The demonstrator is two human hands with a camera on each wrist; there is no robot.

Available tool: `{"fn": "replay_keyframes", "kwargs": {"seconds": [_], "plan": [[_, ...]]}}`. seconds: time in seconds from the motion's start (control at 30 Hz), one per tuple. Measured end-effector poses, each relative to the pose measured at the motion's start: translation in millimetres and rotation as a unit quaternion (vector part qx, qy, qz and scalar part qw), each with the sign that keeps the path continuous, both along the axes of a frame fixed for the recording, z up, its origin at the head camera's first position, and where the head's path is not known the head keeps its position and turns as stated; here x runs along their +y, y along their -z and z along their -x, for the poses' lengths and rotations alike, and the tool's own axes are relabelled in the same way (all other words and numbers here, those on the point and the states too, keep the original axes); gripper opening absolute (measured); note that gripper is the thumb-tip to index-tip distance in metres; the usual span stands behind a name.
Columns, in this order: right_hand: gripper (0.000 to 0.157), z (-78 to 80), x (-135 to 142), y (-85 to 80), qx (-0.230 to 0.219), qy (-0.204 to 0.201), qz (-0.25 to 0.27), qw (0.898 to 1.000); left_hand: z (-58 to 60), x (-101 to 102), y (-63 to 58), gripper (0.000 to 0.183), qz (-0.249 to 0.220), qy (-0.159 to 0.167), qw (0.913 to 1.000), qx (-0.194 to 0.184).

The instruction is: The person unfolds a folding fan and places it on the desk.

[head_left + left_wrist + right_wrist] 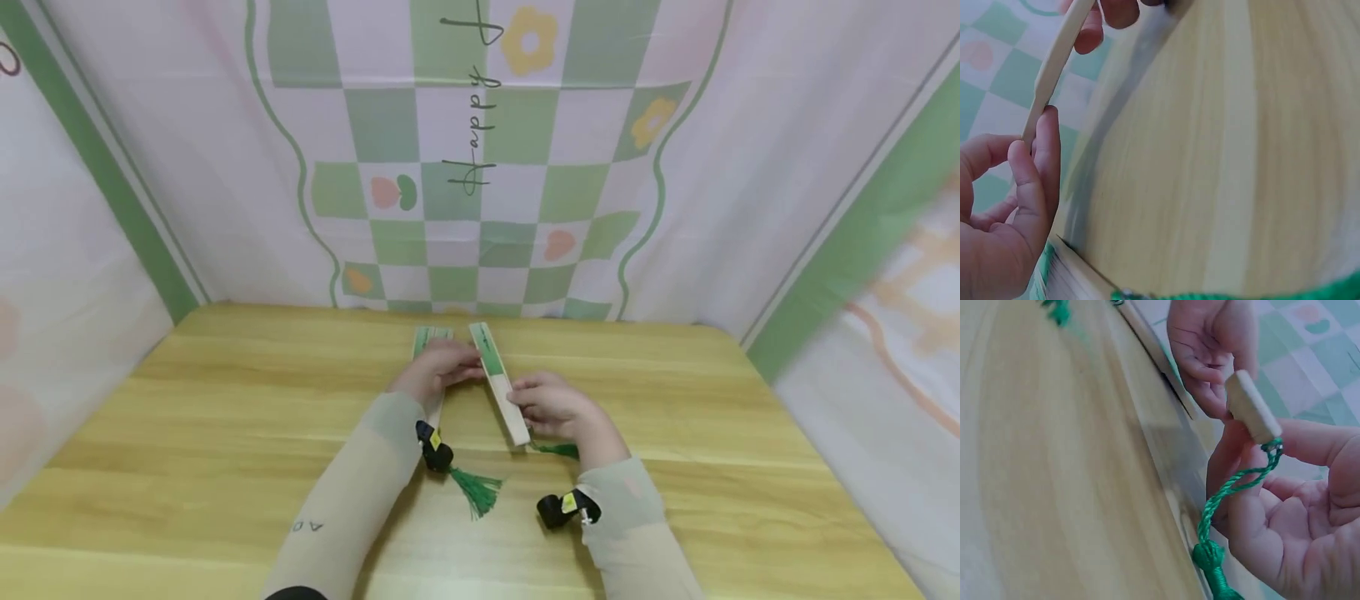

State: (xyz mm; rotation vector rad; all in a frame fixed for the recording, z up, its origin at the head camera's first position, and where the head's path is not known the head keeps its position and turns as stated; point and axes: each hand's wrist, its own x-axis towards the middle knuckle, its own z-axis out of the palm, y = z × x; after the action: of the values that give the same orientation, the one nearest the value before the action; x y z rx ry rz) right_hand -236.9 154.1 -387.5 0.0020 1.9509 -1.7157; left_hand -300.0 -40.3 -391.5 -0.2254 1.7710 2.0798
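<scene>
Right hand (1297, 515) pinches tasselled fan (1252, 407), green cord (1213, 509) hanging down; left hand (1213, 344) at other end. Second fan (1147, 342) on table (1054, 456), near far edge.

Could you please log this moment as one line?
left hand: pinches raised fan; right hand: holds same fan; second fan: on table

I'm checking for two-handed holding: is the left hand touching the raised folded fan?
Touching. The left wrist view shows the left hand pinching one end of the raised folded fan, with no gap visible.
</scene>
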Motion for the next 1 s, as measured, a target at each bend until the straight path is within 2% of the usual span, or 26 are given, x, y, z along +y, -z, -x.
{"fn": "replay_keyframes", "kwargs": {"seconds": [0.17, 0.47, 0.77, 1.0], "plan": [[0.021, -1.9, 8.3, 1.4, -0.026, 0.012, 0.059, 0.998, -7.1, -0.3, -5.0, 0.027, -0.012, -0.005, 0.9998, 0.015], [0.012, -6.9, 12.9, 7.4, -0.042, -0.002, 0.122, 0.992, -18.1, 0.4, -4.4, 0.029, -0.021, -0.032, 0.9988, 0.03], [0.01, -14.3, -6.4, 14.5, -0.031, -0.004, 0.142, 0.989, -33.0, -4.9, -8.6, 0.028, 0.045, -0.05, 0.9964, 0.053], [0.012, -16.0, -6.8, 18.5, -0.024, -0.004, 0.14, 0.99, -40.3, -8.3, -1.4, 0.027, 0.014, -0.048, 0.9969, 0.06]]}}
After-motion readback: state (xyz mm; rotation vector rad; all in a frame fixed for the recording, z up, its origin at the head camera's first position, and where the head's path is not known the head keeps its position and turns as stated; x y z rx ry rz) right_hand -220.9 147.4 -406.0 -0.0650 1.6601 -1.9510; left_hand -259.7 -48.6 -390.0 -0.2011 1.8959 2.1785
